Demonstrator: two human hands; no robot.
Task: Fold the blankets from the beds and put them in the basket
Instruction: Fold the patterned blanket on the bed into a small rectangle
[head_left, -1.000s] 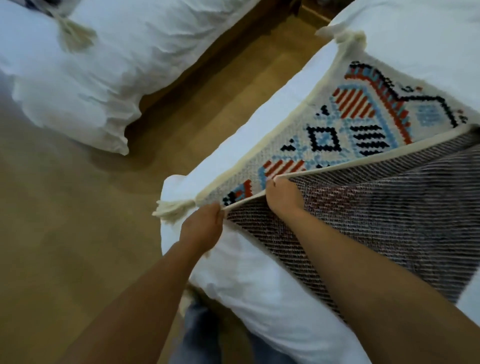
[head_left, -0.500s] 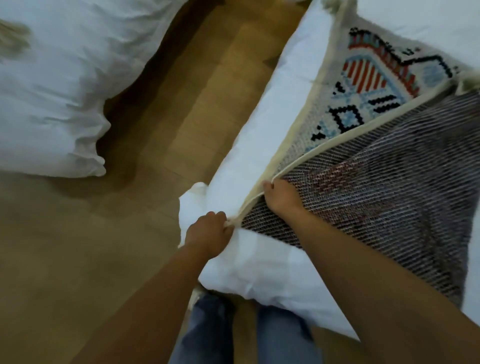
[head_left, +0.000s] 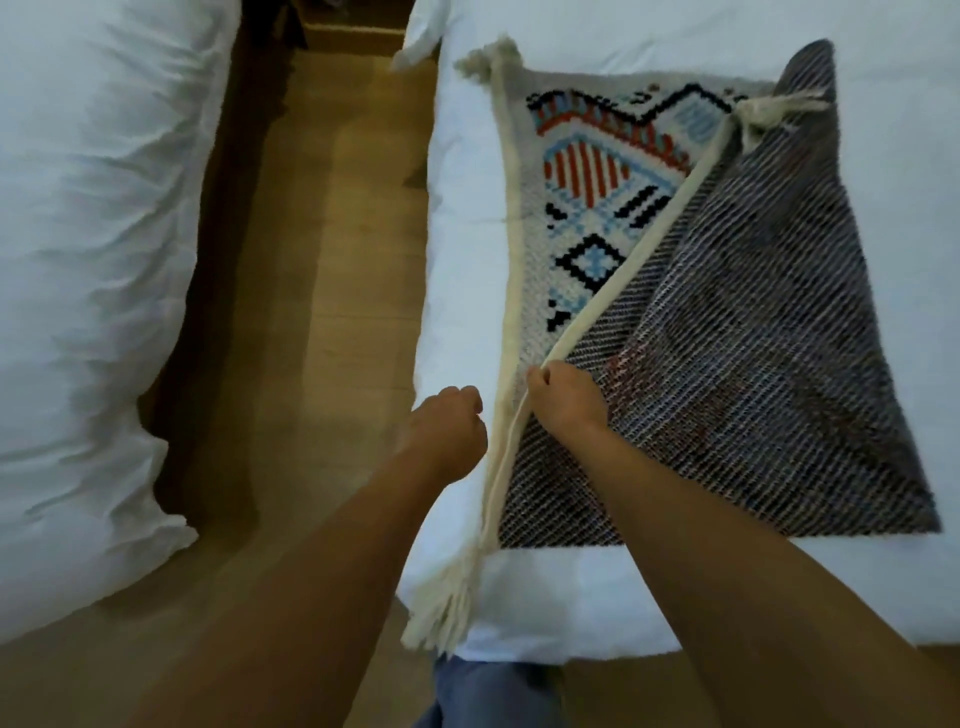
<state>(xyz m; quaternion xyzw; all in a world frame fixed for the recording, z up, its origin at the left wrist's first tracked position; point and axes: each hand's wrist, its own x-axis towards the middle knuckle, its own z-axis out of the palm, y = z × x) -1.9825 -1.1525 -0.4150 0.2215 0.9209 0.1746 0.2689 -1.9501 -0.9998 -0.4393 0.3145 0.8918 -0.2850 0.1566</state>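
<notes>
A woven blanket (head_left: 587, 228) with a red, blue and black pattern, cream border and tassels lies on the right bed (head_left: 597, 597). Its far layer is folded over diagonally, so the grey striped underside (head_left: 769, 353) faces up. My right hand (head_left: 563, 402) pinches the cream border of this folded layer near the bed's left side. My left hand (head_left: 447, 431) is a closed fist just left of the border, with nothing visible in it. A corner tassel (head_left: 441, 613) hangs over the bed's near left corner.
A second bed (head_left: 88, 291) with a rumpled white duvet fills the left side. A strip of wooden floor (head_left: 322, 291) runs between the two beds. Legs in jeans (head_left: 488, 696) stand at the near corner of the right bed.
My left hand has let go of the corner tassel, which now hangs over the bed edge. The view has swung to look along the bed. My right hand keeps its hold on the border.
</notes>
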